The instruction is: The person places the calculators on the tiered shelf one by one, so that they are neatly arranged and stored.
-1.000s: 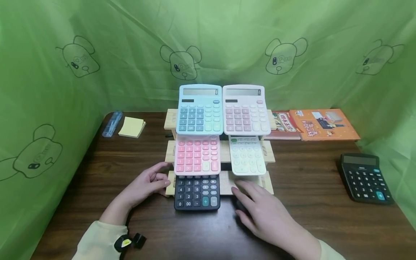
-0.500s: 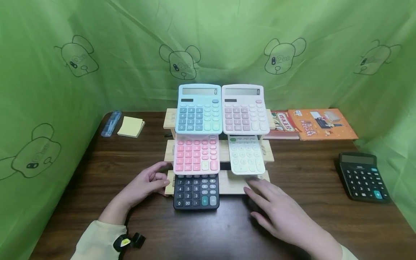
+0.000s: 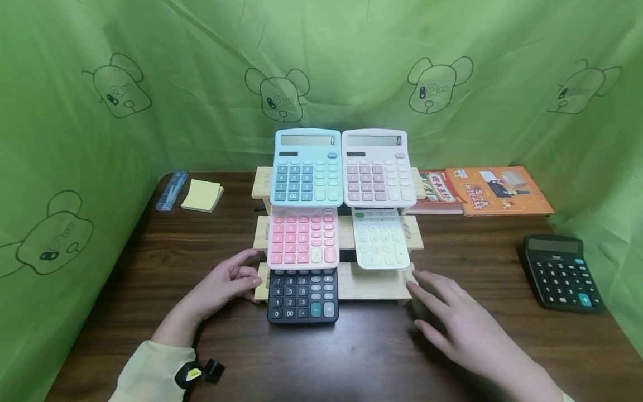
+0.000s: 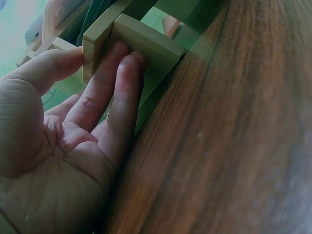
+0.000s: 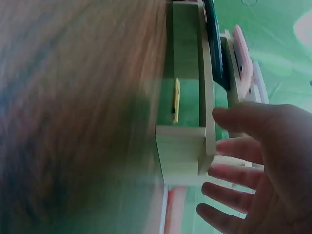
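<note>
A three-tier wooden rack [image 3: 377,286] bears several calculators. A light blue calculator [image 3: 307,167] and a pale lilac calculator [image 3: 379,167] lie on the top tier. Below them are a pink calculator [image 3: 303,239] and a pale green calculator [image 3: 382,239]. On the bottom tier a black calculator [image 3: 303,296] lies at the left. My left hand [image 3: 221,290] pinches the left end of that tier, the thumb [image 4: 63,63] on its edge and other fingers underneath. At its right end is my right hand [image 3: 464,321], its fingers [image 5: 234,173] spread and holding nothing.
A second black calculator [image 3: 562,272] lies on the brown table [image 3: 351,363] at the right. Books [image 3: 497,192] lie behind the rack's right side. Sticky notes [image 3: 202,195] and a blue clear plastic item [image 3: 172,191] lie back left. Green fabric [image 3: 351,61] surrounds the table.
My right hand has moved to the right along the bottom tier, from below the pale green calculator to the rack's right end. My left hand and the calculators have stayed put.
</note>
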Motion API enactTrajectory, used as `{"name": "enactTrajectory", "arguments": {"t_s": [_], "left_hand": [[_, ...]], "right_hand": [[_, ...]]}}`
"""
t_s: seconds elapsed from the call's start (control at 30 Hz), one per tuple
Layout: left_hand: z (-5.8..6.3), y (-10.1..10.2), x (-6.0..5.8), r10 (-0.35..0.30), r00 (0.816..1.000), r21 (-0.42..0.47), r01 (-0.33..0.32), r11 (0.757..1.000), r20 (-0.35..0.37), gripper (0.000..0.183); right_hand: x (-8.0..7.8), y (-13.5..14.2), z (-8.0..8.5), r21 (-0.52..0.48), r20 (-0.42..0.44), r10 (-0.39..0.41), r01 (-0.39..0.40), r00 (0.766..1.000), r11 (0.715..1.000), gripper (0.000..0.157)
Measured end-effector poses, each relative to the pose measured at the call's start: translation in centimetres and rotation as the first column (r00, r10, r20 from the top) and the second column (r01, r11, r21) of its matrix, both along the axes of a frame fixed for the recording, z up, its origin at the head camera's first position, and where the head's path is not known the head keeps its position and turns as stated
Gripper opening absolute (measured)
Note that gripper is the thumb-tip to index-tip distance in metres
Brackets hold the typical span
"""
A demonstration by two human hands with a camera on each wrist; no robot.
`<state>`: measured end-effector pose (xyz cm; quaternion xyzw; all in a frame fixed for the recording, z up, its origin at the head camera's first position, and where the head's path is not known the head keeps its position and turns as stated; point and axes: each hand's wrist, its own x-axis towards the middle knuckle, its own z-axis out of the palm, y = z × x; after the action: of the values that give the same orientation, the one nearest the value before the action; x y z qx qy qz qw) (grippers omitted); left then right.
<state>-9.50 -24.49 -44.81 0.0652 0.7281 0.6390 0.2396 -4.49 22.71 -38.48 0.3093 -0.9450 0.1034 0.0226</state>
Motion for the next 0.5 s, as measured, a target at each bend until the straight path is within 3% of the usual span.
{"name": "enactTrajectory", "arguments": {"t_s": [0.23,0.5], "left_hand": [[-0.1,0.0,0.0,0.004,1.000,0.011,-0.004,1.000,0.002,0.069],[-0.1,0.0,0.0,-0.017,1.000,0.021,0.017,1.000,-0.015,0.066]], "right_hand": [[-1.1,1.8,0.1,-0.055,-0.037,-0.056,0.054,0.998,0.997,0.071],[-3.4,5.3,0.2,-0.116,-0.075,-0.176,0.167,0.982,0.979,0.073]]}}
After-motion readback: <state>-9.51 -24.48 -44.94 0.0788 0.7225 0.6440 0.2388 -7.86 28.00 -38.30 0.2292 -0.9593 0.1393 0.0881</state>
